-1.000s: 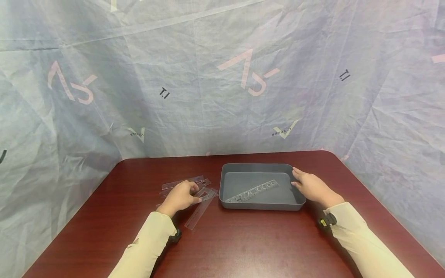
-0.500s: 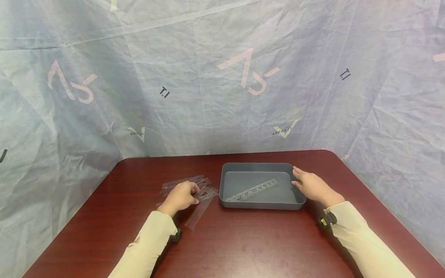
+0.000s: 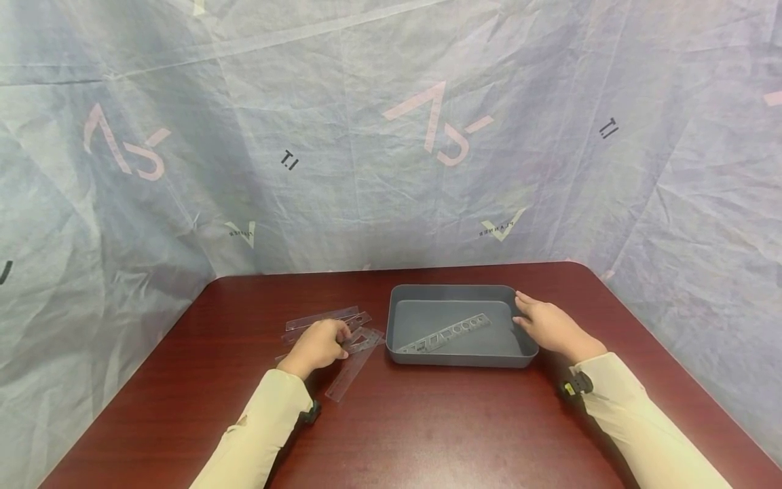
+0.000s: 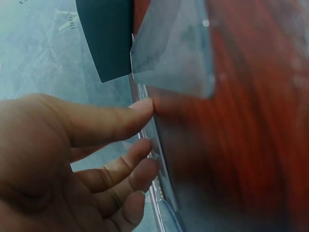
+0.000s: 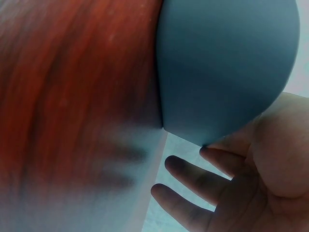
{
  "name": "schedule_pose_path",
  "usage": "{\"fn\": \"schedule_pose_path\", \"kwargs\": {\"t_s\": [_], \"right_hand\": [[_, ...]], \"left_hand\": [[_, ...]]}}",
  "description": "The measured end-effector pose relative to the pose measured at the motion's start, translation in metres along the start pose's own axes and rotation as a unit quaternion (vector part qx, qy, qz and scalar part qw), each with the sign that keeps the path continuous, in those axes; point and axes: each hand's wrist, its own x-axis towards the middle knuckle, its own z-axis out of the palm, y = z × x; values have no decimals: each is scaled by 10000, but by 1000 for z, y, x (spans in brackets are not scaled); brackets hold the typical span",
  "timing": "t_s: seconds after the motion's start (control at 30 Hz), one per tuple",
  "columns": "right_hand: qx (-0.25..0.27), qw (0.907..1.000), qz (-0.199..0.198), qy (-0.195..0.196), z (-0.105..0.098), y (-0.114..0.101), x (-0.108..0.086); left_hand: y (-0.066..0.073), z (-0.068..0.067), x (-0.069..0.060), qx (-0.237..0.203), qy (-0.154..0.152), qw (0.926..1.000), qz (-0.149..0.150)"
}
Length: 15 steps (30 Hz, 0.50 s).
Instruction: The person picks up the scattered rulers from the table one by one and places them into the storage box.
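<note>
Right grip (image 3: 552, 331) holds tray (image 3: 461, 360), stencil ruler (image 3: 444, 335) inside; left grip (image 3: 318, 346) touches rulers (image 3: 363, 344), pinch unclear.

The walled gray tray (image 3: 461, 360) admits passage only from above; seemingly overlapping rulers (image 3: 349, 377) crowd its left.

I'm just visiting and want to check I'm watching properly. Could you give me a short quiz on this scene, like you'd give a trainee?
1. True or false: a clear ruler with cut-out shapes lies inside the grey tray.
2. Which is the left hand nearest to?
A) the tray's far wall
B) the clear plastic pieces on the table
C) the hanging cloth
3. Fill in: the ____ hand is at the tray's right end.

Key: 1. True. 2. B. 3. Right; the right hand is there.
</note>
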Motion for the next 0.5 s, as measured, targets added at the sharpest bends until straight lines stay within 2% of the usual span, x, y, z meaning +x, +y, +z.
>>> {"fn": "schedule_pose_path", "kwargs": {"t_s": [0.33,0.5], "right_hand": [[-1,10000,-1,-10,0,0,0],[24,10000,8,-31,0,-1,0]], "left_hand": [[2,2,0,130,-40,9996,-261],[1,3,1,159,-11,9996,-230]]}}
